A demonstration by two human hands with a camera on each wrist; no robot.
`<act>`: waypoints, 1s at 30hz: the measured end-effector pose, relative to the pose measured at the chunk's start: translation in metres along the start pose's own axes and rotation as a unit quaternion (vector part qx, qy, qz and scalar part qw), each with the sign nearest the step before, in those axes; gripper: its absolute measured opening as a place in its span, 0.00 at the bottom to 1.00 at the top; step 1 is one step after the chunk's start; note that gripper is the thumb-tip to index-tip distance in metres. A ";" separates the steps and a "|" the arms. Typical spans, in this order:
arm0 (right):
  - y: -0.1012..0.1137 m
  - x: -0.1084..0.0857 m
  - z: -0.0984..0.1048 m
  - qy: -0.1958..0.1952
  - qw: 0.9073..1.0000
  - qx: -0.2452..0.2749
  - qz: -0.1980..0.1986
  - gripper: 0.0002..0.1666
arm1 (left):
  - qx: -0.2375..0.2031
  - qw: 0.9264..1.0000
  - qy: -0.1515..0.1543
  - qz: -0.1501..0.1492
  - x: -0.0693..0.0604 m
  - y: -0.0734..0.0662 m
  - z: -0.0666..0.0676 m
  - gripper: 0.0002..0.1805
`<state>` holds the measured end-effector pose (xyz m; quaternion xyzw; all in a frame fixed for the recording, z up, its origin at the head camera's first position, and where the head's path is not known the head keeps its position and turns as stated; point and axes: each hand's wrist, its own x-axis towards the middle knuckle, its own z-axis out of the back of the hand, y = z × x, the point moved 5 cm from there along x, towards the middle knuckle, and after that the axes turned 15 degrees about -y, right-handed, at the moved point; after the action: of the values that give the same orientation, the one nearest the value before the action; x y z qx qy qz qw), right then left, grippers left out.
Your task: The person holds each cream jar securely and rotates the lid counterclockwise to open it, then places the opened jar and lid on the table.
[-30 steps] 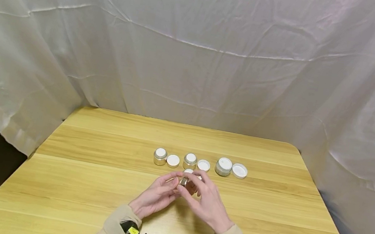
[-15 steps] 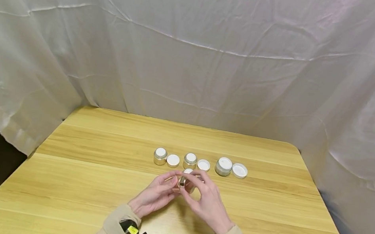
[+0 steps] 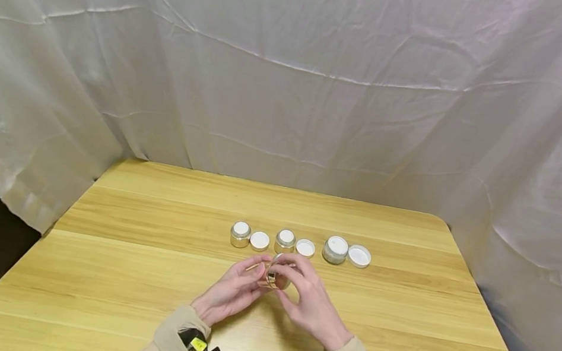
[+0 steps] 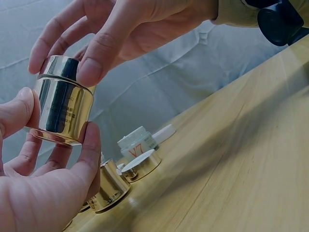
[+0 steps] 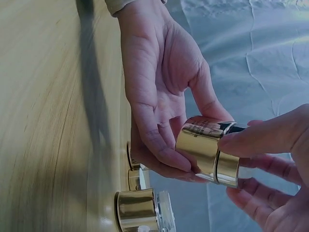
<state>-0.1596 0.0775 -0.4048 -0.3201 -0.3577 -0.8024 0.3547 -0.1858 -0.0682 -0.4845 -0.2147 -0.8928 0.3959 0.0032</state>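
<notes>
A shiny gold cosmetic jar (image 4: 63,108) with dark lettering is held up above the table between both hands. My left hand (image 3: 232,294) grips its body, thumb on one side and fingers on the other. The fingers and thumb of my right hand (image 3: 311,299) pinch the jar's gold lid (image 5: 228,166). A thin dark seam shows between lid and body in the left wrist view. The jar is tilted in the head view, where fingers partly cover it.
Behind the hands stand two gold jars (image 3: 239,240) (image 3: 284,245) and a larger white jar marked V7 (image 4: 135,147). Beside each lies a lid (image 3: 259,241) (image 3: 305,248) (image 3: 358,256). A pale curtain (image 3: 290,111) hangs behind the wooden table (image 3: 111,271).
The right hand's fingers have shifted round the lid, and the gold jar has turned slightly. The left hand stays almost still. The jars and lids behind have not moved.
</notes>
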 end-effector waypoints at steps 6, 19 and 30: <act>0.001 0.001 -0.001 0.008 1.000 0.013 0.010 0.31 | 0.000 1.000 0.010 -0.003 -0.001 0.000 -0.001 0.11; -0.005 -0.001 0.000 0.004 0.998 0.062 -0.017 0.37 | 0.004 1.000 0.000 0.006 -0.001 -0.002 0.000 0.14; -0.005 0.000 -0.001 -0.078 0.986 0.145 -0.026 0.34 | -0.029 0.999 -0.029 0.012 0.001 -0.006 0.004 0.16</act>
<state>-0.1640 0.0795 -0.4074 -0.3178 -0.5051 -0.7236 0.3469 -0.1898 -0.0746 -0.4832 -0.2134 -0.9010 0.3763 -0.0339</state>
